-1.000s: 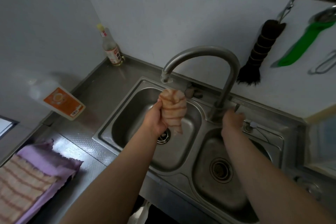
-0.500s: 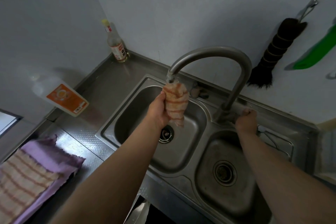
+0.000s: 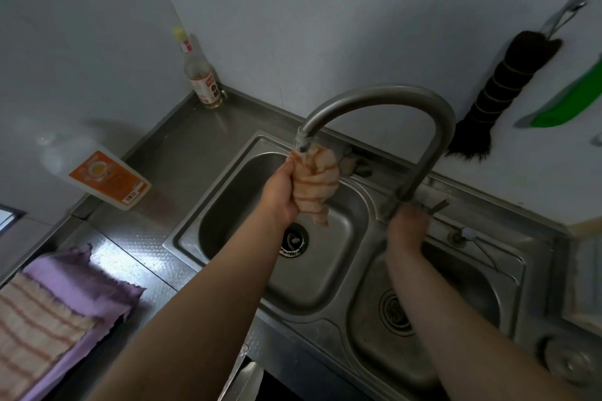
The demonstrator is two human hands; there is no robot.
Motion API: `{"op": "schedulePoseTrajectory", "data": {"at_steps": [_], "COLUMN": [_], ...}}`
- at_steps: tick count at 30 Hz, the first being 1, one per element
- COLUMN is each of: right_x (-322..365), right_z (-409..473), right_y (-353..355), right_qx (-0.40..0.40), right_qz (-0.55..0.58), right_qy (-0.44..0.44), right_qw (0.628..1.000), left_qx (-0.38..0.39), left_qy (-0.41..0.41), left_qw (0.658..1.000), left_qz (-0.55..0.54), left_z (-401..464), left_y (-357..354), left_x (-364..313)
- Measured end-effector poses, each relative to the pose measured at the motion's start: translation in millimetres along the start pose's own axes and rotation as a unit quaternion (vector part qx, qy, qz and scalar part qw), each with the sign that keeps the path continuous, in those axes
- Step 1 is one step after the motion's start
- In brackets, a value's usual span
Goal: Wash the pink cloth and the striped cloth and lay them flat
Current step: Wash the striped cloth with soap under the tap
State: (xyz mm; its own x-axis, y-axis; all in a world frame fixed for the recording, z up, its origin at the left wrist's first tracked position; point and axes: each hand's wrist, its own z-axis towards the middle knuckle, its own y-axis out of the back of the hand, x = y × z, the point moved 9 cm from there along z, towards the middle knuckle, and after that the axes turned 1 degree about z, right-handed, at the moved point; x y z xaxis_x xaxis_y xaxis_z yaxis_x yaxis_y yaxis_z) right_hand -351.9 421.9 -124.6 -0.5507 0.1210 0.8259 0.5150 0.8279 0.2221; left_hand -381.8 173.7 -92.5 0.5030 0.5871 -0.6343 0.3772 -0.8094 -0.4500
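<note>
A: Left hand [image 3: 280, 195] raised over the left basin of the sink [image 3: 182, 231], forearm stretched forward from lower left, wrist level with the spout of the faucet [image 3: 384, 97]. Right hand [image 3: 407, 226] reached across to the faucet's base, knuckles up, forearm running in from the lower right.

B: And against half a second back?

A: Left hand lifted slightly, so the top of the bunched striped cloth [image 3: 314, 182] now right under the spout, touching or nearly touching the nozzle. Right hand shifted a little toward the foot of the faucet, close by the small lever there. Otherwise much the same; the scene shifted a bit within the view.

B: Fingers?

A: Left ones clenched round the striped cloth, squeezed into a hanging twist, its lower tip dangling above the drain [image 3: 293, 241]. Right ones curled at the faucet base, hidden behind the back of the hand; gripping the lever or only resting there, cannot tell.

B: Other cloths?

A: Pink cloth [image 3: 81, 286] spread flat on the counter [image 3: 195, 146] at lower left, well apart from the sink, with a second striped towel [image 3: 35, 325] laid on top of it. Orange-labelled bottle [image 3: 107, 176] lying on its side farther back, clear bottle [image 3: 200, 75] upright in the corner.
</note>
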Motion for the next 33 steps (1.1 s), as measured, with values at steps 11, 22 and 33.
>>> {"op": "schedulePoseTrajectory", "data": {"at_steps": [11,22,33], "right_x": [66,76,71], "right_z": [-51,-58,-60], "right_y": [-123,-138,-158], "right_qx": [0.26,0.335,0.285], "right_qz": [-0.064,-0.071,-0.248], "right_qy": [0.117,0.152,0.22], "right_qw": [0.956,0.927,0.899], "left_qx": [-0.196,0.004,-0.138], "left_qy": [-0.178,-0.068,-0.099], "left_qw": [0.91,0.987,0.943], "left_qz": [0.319,0.148,0.287], "left_z": [-16,13,13], "left_y": [32,24,-3], "left_x": [-41,15,-5]}}
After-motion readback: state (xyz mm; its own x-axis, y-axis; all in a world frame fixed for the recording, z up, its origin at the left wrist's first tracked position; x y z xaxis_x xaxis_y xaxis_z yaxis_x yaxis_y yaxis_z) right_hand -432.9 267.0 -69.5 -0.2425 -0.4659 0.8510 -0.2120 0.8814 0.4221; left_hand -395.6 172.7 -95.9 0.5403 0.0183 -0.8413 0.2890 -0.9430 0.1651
